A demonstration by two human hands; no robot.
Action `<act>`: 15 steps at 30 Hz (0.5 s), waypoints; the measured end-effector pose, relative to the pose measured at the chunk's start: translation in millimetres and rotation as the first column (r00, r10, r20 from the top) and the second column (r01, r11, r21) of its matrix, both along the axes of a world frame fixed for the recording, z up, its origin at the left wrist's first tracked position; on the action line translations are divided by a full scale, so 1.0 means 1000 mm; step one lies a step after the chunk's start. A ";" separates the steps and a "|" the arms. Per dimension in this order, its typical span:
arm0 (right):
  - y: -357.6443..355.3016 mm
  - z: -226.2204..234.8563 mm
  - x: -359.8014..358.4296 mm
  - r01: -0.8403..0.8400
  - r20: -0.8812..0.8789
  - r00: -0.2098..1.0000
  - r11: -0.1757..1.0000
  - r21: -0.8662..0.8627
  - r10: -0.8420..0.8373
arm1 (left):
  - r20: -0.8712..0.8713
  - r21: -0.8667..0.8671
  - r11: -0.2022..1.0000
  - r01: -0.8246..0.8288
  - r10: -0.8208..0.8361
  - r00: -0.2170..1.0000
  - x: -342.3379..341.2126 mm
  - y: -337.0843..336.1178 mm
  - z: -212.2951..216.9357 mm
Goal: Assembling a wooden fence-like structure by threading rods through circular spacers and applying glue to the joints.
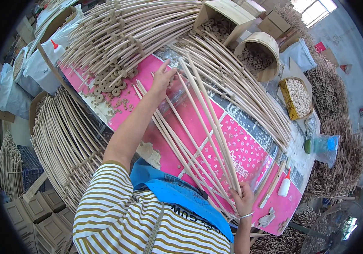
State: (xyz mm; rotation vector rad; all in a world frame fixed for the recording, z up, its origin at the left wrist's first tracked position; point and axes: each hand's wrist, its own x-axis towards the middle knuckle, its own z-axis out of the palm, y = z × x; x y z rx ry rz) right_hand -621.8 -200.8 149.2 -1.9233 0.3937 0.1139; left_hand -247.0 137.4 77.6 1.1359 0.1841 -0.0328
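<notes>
1. The right hand (241, 199) is gripping the lower ends of several sticks (216, 125), fingers curling around them by the near edge of the worktop (249, 144).
2. The left hand (163, 80) is reaching over toward the far edge, fingers partly spread; whether it is touching a stick is hard to tell.
3. The held sticks are slanting across the worktop's middle.
4. Loose sticks (168, 137) are lying beside them, nearer the person.
5. Wooden rings (105, 88) are lying heaped near the left edge.
6. A white bottle (284, 187) and a rag (267, 218) are resting near the right corner.
</notes>
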 end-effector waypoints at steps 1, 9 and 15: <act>-0.003 0.002 0.000 -0.011 0.008 1.000 0.993 -0.122 0.012 | -0.039 0.035 0.999 0.026 -0.024 0.999 -0.001 0.001 0.004; 0.003 0.003 0.041 0.024 0.076 0.997 0.959 -0.282 -0.002 | -0.164 0.040 0.933 0.359 -0.348 0.923 -0.050 -0.065 0.038; -0.016 0.024 0.099 0.048 0.228 0.971 0.882 -0.468 0.068 | -0.034 0.039 0.949 0.312 -0.310 0.950 -0.070 -0.114 0.048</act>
